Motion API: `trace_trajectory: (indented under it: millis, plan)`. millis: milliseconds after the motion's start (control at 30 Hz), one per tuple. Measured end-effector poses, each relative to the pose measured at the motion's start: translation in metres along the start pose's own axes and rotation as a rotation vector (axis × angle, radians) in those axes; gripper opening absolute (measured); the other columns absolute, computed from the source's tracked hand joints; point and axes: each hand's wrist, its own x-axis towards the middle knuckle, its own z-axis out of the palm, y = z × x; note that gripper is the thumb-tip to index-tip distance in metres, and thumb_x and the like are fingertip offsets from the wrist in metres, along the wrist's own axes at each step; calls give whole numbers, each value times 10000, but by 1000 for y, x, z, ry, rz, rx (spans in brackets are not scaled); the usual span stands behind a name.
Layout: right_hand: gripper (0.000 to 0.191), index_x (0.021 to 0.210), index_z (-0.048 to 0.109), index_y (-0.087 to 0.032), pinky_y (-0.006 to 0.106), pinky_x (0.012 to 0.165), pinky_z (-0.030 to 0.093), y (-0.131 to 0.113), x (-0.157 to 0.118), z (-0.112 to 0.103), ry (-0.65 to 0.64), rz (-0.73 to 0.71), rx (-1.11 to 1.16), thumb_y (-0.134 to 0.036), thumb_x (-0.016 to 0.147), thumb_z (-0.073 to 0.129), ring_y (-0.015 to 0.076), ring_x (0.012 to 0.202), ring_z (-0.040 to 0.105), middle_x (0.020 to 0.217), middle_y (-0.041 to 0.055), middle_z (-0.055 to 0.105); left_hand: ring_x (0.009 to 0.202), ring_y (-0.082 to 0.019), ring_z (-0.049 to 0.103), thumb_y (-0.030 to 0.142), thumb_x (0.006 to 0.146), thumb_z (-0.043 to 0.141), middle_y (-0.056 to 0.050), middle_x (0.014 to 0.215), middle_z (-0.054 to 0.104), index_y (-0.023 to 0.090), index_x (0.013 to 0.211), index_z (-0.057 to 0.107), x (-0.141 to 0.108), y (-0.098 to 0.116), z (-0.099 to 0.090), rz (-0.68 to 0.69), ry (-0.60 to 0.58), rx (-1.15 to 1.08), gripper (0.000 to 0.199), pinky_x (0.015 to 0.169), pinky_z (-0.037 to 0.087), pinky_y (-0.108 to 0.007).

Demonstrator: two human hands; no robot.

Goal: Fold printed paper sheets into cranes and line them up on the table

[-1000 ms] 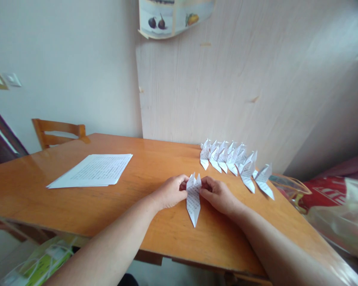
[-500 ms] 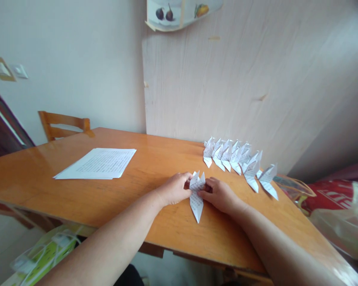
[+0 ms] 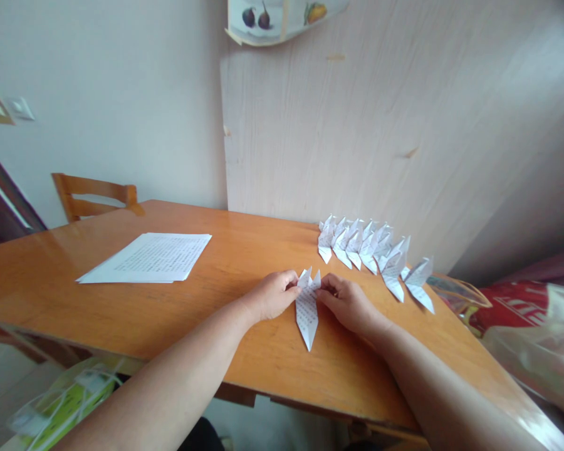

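A folded paper figure (image 3: pixel 307 313), white with printed characters, lies on the wooden table in front of me, its long point toward me and two short points standing up at the far end. My left hand (image 3: pixel 278 294) pinches its upper left edge between thumb and fingers. On the opposite edge, my right hand (image 3: pixel 345 300) grips it the same way. Parts of the fingertips are hidden behind the paper. Several similar folded paper figures (image 3: pixel 354 244) stand in rows at the back right, one of them (image 3: pixel 420 283) nearest the right edge.
A stack of printed sheets (image 3: pixel 150 257) lies on the left of the table (image 3: pixel 244 250). A wooden chair (image 3: pixel 94 194) stands beyond the far left edge. Red and clear bags (image 3: pixel 514 307) sit past the right edge. The wall (image 3: pixel 310 138) borders the table's back.
Both thumbs have moved up along the folded paper figure toward its short points, so more of its printed lower part shows. The view has shifted slightly.
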Motion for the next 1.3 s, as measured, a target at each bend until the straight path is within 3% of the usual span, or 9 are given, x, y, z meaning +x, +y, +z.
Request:
trace_trajectory:
  millis: [300, 600, 800, 1300]
  plan:
    - [98, 809, 575, -207, 280, 630, 391, -2, 1, -2, -13, 29, -30, -265, 881, 543, 163, 686, 549, 724, -16, 599, 693, -150, 510, 344, 921, 523, 30, 729, 570, 196, 762, 550, 2, -11, 3, 1, 8, -2, 219, 609, 369, -247]
    - [121, 762, 542, -200, 266, 599, 368, 0, 2, 2, 24, 22, -13, -244, 874, 556, 150, 662, 524, 702, -18, 584, 727, -170, 550, 367, 915, 532, 13, 771, 619, 194, 799, 579, 2, -11, 1, 4, 11, 8, 213, 647, 397, -267]
    - [47, 817, 608, -183, 247, 621, 404, -6, 4, 1, 38, 29, -22, -206, 856, 597, 141, 692, 569, 754, -10, 636, 717, -174, 546, 397, 920, 525, 15, 760, 613, 198, 789, 558, 3, -15, 1, 15, 24, 48, 240, 646, 397, -273]
    - [129, 748, 566, -194, 250, 608, 362, -5, 3, 0, 28, -8, -67, -204, 876, 581, 137, 667, 524, 699, -26, 589, 740, -184, 573, 394, 915, 525, 8, 771, 627, 200, 794, 568, 2, -14, 1, -1, 21, 51, 233, 657, 411, -279]
